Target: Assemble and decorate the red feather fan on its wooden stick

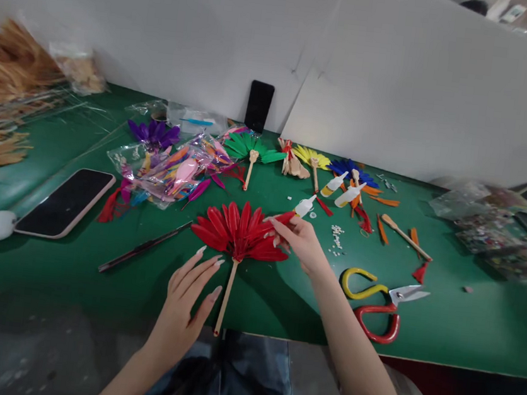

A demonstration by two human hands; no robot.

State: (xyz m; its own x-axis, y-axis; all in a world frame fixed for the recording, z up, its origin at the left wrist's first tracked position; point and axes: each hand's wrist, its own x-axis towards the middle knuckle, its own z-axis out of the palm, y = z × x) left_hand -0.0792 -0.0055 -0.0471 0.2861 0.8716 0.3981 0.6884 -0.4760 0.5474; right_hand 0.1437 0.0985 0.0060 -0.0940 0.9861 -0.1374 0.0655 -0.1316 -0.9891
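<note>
A pink-rimmed smartphone (67, 203) lies at left, then a slim dark tool (143, 247). The left hand (190, 290), fingers loosely spread and empty, hovers just left of the wooden handle (226, 298) of a red feather fan (237, 236), which lies at the green table's (138, 294) front edge. The right hand (304, 245) pinches a red feather (282, 218) at the fan's right side. Farther right lie scissors (392, 296).

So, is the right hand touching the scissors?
Apart. In the head view, green table shows between the right hand and the scissors.
</note>
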